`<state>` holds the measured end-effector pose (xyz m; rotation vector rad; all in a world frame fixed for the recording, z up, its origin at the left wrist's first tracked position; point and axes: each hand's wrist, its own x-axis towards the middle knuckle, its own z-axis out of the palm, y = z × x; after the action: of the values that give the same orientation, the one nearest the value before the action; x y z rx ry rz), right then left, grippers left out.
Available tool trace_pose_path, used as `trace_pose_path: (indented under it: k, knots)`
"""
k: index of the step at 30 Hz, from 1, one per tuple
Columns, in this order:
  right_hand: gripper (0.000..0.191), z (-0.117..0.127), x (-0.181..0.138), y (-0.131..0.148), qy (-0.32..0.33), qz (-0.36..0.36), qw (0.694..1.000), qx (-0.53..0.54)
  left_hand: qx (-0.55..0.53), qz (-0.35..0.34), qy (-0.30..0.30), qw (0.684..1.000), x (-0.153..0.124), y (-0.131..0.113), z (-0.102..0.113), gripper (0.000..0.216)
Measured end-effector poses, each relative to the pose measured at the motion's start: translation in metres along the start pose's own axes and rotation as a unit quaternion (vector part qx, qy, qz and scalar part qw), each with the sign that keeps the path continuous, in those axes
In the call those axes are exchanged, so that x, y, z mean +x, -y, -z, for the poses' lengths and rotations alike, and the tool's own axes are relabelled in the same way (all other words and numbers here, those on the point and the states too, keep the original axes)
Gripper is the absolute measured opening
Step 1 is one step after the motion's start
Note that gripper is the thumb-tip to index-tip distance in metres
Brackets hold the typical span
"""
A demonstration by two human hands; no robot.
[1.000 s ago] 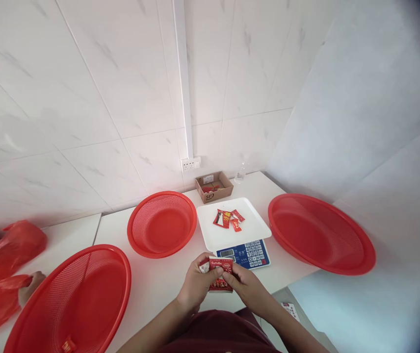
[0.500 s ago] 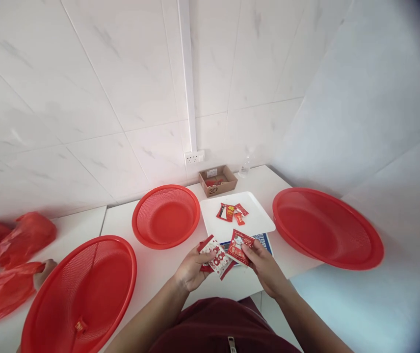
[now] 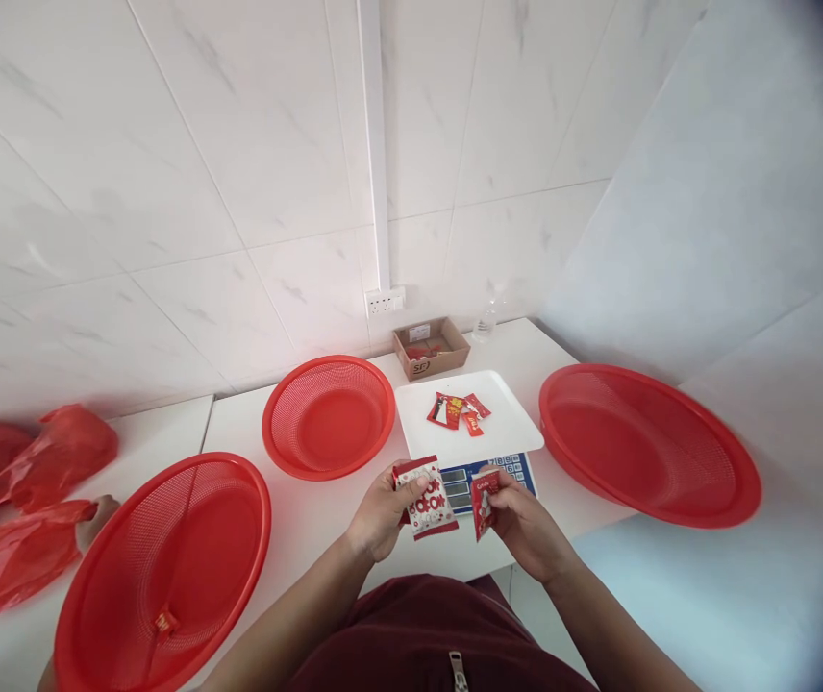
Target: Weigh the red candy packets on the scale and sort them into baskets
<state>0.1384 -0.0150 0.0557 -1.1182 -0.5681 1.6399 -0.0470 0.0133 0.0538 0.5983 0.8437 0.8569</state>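
My left hand (image 3: 377, 514) grips a red and white snack packet (image 3: 428, 498) with a little stack behind it. My right hand (image 3: 523, 519) holds a smaller red packet (image 3: 485, 502) edge-on. Both hands hover over the white table's front edge, just in front of the blue keypad of a weighing scale (image 3: 480, 477). The scale's white tray (image 3: 418, 432) carries several small red packets (image 3: 457, 410).
A small red mesh basket (image 3: 329, 415) sits left of the scale, a large one (image 3: 166, 569) at the near left with one packet inside, another (image 3: 646, 442) at the right. A cardboard box (image 3: 430, 348) and a bottle (image 3: 485, 325) stand by the wall. Another person's hand (image 3: 98, 512) rests by red plastic bags (image 3: 18, 509).
My hands have drawn apart, splitting the packets: the left keeps the white-fronted one, the right has pulled a smaller red one off to the right and turned it edge-on.
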Motion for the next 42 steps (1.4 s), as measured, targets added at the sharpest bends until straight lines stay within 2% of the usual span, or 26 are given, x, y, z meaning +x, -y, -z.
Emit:
trace_pose_path:
  k: [4, 7, 11, 13, 15, 18, 21, 23, 27, 31, 36, 38, 42]
  knots:
    - [0.018, -0.004, -0.006, 0.003, 0.035, -0.012, 0.999, -0.026, 0.027, -0.022, -0.014, 0.999, 0.001, -0.001, -0.003, 0.052]
    - [0.009, -0.007, -0.007, 0.004, 0.071, -0.013, 0.996, -0.058, 0.035, -0.045, -0.036, 0.998, 0.002, -0.001, -0.005, 0.052]
    - [0.049, -0.007, -0.003, -0.002, 0.069, -0.030, 0.992, -0.098, 0.023, -0.076, -0.060, 0.995, 0.003, -0.002, -0.007, 0.049]
    - [0.052, -0.007, -0.002, -0.008, 0.077, -0.059, 0.984, -0.152, 0.019, -0.093, -0.076, 0.993, 0.004, -0.003, -0.009, 0.046]
    - [0.050, -0.008, 0.000, -0.014, 0.096, -0.053, 0.972, -0.209, 0.018, -0.101, -0.086, 0.991, 0.003, -0.004, -0.012, 0.043]
    - [0.052, -0.011, 0.001, -0.022, 0.097, -0.015, 0.964, -0.247, 0.037, -0.082, -0.074, 0.993, 0.001, -0.004, -0.017, 0.043]
    - [0.052, -0.014, 0.002, -0.020, 0.041, -0.002, 0.971, -0.237, 0.061, -0.063, -0.057, 0.995, -0.002, -0.004, -0.019, 0.042]
    - [0.049, -0.015, 0.000, -0.015, 0.027, -0.012, 0.975, -0.221, 0.077, -0.054, -0.051, 0.994, -0.003, -0.004, -0.017, 0.043]
    - [0.044, -0.016, -0.006, -0.004, 0.058, -0.037, 0.974, -0.214, 0.134, -0.021, -0.025, 0.990, -0.004, -0.005, -0.012, 0.048]
    - [0.048, -0.015, -0.007, -0.004, 0.090, -0.034, 0.965, -0.243, 0.174, 0.009, -0.015, 0.985, -0.003, -0.004, -0.007, 0.054]
    - [0.058, -0.017, -0.003, -0.007, 0.135, -0.038, 0.944, -0.297, 0.192, -0.027, -0.012, 0.981, -0.002, -0.001, -0.003, 0.055]
    - [0.059, -0.020, -0.003, -0.006, 0.133, -0.046, 0.943, -0.303, 0.211, -0.040, -0.020, 0.976, -0.002, 0.002, -0.001, 0.056]
    - [0.056, -0.024, -0.004, -0.006, 0.101, -0.029, 0.938, -0.330, 0.244, -0.023, -0.016, 0.969, -0.003, 0.006, 0.004, 0.058]
